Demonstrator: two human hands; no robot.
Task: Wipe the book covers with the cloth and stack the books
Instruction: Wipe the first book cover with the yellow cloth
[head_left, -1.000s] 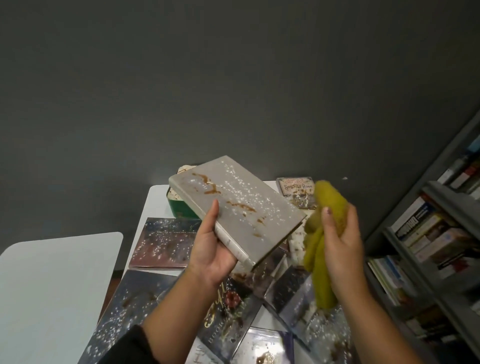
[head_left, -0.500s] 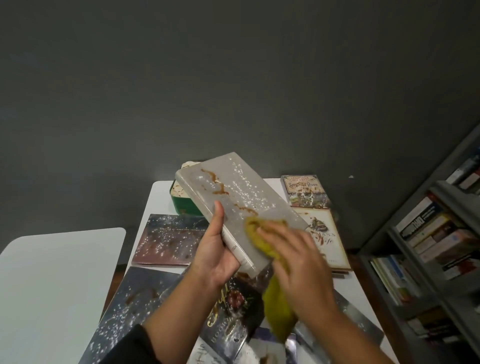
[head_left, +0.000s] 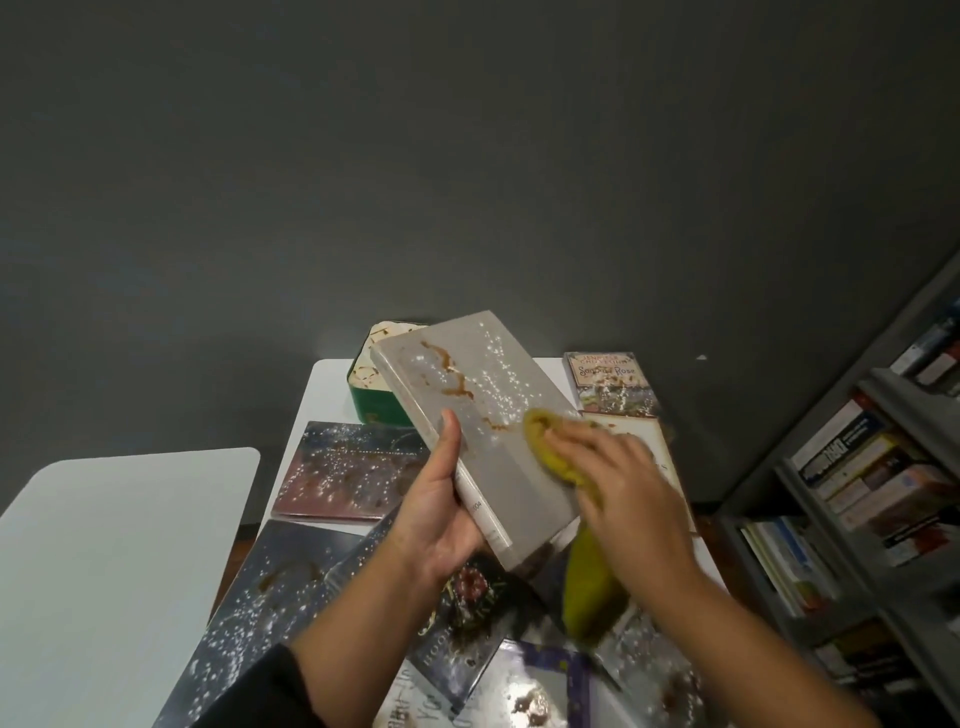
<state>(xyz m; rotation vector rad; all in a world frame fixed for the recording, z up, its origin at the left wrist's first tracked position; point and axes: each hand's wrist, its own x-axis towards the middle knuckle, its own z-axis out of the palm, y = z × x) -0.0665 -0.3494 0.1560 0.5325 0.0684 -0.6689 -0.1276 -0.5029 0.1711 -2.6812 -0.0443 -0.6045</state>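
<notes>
Several speckled books (head_left: 348, 470) lying unwiped and unstacked across the white table (head_left: 322, 395), left side to near edge. Left hand (head_left: 439, 512) clamped on the grey book (head_left: 483, 431), thumb curled over the cover, book held tilted above the table. Brown streaks and white flecks on the upper half; lower half looking clean, so roughly midway through this cover. Right hand (head_left: 623, 488) pressing the yellow cloth (head_left: 550, 452) flat against the cover, fingers fairly straight and together, cloth tail hanging below. Further right, two more soiled books (head_left: 608, 382) lying flat. No stack visible; most of the job left.

Green tin (head_left: 375, 405) on white table (head_left: 323, 395); bookshelf (head_left: 883, 519) at right.
</notes>
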